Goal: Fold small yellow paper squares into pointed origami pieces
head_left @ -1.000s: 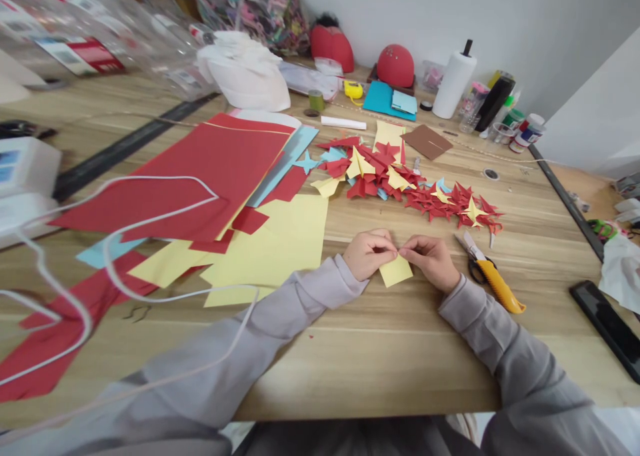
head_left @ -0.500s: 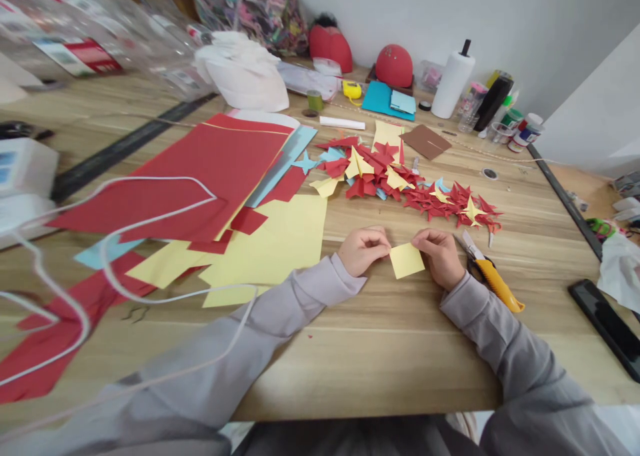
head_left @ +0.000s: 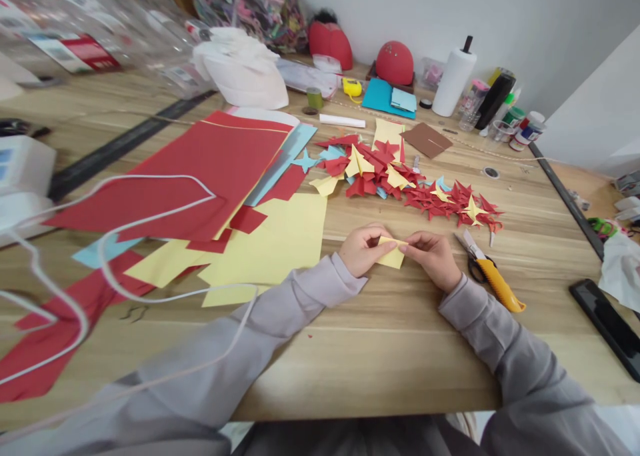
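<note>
A small yellow paper square (head_left: 392, 259) is pinched between my two hands just above the wooden table. My left hand (head_left: 363, 250) grips its left part, thumb along the upper edge. On the upper right corner, the thumb and fingers of my right hand (head_left: 433, 256) are closed. The top edge of the square seems bent over under the thumbs. Beyond my hands lies a pile of folded red, yellow and blue paper stars (head_left: 390, 173). To the right of my right hand rest a yellow-handled cutter (head_left: 500, 284) and dark-handled scissors (head_left: 475, 266).
Large red sheets (head_left: 200, 176) and yellow sheets (head_left: 285, 236) lie at the left, with a white cable (head_left: 165, 301) looping across them and my left forearm. A black phone (head_left: 607, 326) is at the right edge. Bottles (head_left: 454, 83) and a tape measure (head_left: 351, 87) stand at the back.
My hands have come closer together on the yellow square. Both thumbs now press at its upper edge, where it was held flat by the corners before.
</note>
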A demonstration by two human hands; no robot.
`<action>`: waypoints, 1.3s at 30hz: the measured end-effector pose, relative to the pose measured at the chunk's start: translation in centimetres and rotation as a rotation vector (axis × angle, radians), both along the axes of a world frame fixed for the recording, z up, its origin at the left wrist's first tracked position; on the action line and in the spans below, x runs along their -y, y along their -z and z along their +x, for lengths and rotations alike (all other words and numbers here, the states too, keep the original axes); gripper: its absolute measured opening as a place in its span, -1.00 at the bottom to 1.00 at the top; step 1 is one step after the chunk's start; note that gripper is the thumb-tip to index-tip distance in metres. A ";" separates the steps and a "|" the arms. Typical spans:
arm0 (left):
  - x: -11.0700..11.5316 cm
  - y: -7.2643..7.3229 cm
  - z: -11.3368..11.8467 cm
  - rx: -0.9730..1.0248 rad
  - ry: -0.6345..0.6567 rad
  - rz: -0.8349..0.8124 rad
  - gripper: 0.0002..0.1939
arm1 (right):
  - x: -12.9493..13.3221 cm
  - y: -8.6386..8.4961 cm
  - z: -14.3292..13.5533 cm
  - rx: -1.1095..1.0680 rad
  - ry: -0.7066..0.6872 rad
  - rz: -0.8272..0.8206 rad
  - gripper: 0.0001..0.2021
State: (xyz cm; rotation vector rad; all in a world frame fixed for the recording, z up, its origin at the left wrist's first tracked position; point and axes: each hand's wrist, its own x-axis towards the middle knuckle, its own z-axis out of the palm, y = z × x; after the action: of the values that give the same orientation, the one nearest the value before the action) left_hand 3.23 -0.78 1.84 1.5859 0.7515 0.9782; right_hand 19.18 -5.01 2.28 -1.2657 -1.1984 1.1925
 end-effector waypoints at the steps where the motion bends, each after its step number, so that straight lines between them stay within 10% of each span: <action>1: 0.0 0.0 0.0 0.001 0.002 0.001 -0.81 | 0.0 0.1 0.0 0.016 -0.026 -0.006 -0.76; 39: 0.1 -0.2 0.0 -0.014 -0.001 0.001 -0.78 | -0.1 -0.6 0.4 0.138 -0.136 -0.007 -0.84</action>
State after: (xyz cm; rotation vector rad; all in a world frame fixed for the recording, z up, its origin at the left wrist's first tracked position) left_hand 3.24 -0.83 2.04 1.5953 0.7613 0.9689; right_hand 19.58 -4.88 2.87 -1.3058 -1.4008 1.2236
